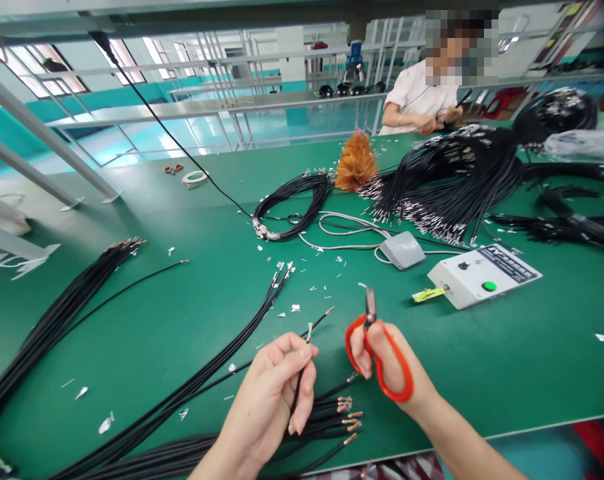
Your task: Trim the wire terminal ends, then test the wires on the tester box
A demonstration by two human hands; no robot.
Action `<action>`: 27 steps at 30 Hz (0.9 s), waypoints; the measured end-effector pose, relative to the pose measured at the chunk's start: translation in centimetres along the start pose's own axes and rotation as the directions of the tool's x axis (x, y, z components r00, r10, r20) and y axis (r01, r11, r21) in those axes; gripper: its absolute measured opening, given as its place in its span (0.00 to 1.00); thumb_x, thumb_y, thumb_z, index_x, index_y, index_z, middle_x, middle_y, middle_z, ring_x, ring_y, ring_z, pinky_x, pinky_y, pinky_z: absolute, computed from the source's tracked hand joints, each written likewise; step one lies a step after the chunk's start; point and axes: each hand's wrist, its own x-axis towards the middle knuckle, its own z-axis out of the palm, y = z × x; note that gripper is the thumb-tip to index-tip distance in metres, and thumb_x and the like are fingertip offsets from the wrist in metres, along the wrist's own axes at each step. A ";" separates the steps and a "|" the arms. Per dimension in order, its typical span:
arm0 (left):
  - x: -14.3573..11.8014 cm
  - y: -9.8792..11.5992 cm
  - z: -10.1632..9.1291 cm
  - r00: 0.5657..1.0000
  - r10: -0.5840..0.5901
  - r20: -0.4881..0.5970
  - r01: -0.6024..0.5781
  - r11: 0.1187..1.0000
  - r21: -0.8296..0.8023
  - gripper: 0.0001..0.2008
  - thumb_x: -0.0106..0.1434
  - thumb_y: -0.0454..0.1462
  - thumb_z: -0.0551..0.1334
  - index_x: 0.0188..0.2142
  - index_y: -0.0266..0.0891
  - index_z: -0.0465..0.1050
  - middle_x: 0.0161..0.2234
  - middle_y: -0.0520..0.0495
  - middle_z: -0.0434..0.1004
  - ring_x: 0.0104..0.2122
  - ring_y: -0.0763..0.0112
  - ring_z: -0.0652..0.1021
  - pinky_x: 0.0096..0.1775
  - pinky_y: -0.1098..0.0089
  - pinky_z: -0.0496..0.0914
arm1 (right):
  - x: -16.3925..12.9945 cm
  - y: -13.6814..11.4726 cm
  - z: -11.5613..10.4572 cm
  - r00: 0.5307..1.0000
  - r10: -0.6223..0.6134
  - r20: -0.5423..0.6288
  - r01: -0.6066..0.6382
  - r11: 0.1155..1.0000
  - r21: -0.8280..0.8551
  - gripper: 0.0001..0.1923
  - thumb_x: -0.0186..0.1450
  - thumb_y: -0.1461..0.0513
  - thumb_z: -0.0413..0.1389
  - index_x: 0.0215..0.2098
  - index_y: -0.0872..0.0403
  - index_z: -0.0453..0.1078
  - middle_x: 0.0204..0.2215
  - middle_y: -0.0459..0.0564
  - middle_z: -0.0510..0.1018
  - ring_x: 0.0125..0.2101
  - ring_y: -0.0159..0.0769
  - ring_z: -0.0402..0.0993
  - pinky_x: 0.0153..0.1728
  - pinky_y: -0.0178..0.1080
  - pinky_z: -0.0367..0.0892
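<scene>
Near the front middle of the table, my left hand (pixel 277 393) pinches a black cable (pixel 298 395) just below its stripped end. Fine pale wires (pixel 310 331) stick up from that end, above my thumb. To its right, my right hand (pixel 389 363) has its fingers through the red handles of a pair of scissors (pixel 371 308). The short blades point away from me and look closed or nearly so, apart from the cable. Beneath my left hand lie several black cables (pixel 327 407) with bared coloured wire ends. A longer cable bundle (pixel 222 357) runs up from the lower left.
A white control box (pixel 482 277) with a green button stands at right beside a grey pedal-like block (pixel 403 251). Behind are a coiled cable (pixel 292 227), an orange brush-like tuft (pixel 356 163) and a large cable heap (pixel 447 173). A co-worker (pixel 422 100) sits across the table.
</scene>
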 end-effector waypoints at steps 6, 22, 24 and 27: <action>-0.2 -0.2 0.2 0.999 0.023 0.048 -0.025 0.999 0.042 0.09 0.61 0.39 0.61 0.30 0.36 0.66 0.15 0.55 0.69 0.06 0.83 0.65 0.09 0.83 0.52 | -0.4 -0.4 -0.4 0.996 -0.069 -0.056 0.039 0.904 -0.425 0.16 0.60 0.51 0.58 0.24 0.53 0.64 0.21 0.43 0.68 0.23 0.31 0.62 0.26 0.35 0.56; -0.8 -0.4 0.2 0.999 0.013 0.038 -0.014 1.000 0.024 0.07 0.61 0.39 0.61 0.32 0.37 0.68 0.15 0.55 0.69 0.06 0.83 0.64 0.10 0.83 0.52 | -0.1 -0.6 -0.1 0.897 -0.427 0.113 0.277 0.343 -0.898 0.13 0.63 0.58 0.53 0.22 0.53 0.65 0.21 0.44 0.72 0.24 0.32 0.66 0.31 0.39 0.48; -0.7 -0.4 0.2 0.999 0.010 0.040 -0.011 1.000 0.021 0.07 0.62 0.39 0.61 0.32 0.37 0.68 0.15 0.55 0.69 0.06 0.83 0.64 0.10 0.83 0.53 | 0.0 -0.6 -0.2 0.897 -0.421 0.136 0.295 0.339 -0.893 0.13 0.62 0.59 0.54 0.21 0.54 0.65 0.21 0.44 0.72 0.24 0.32 0.66 0.30 0.39 0.47; -0.7 -0.3 0.1 0.999 0.000 0.050 -0.001 1.000 0.014 0.07 0.62 0.38 0.60 0.32 0.37 0.69 0.15 0.55 0.69 0.07 0.84 0.64 0.10 0.83 0.53 | 0.0 -0.7 -0.3 0.897 -0.415 0.155 0.309 0.335 -0.890 0.12 0.62 0.60 0.55 0.21 0.54 0.65 0.20 0.43 0.72 0.23 0.31 0.66 0.30 0.39 0.47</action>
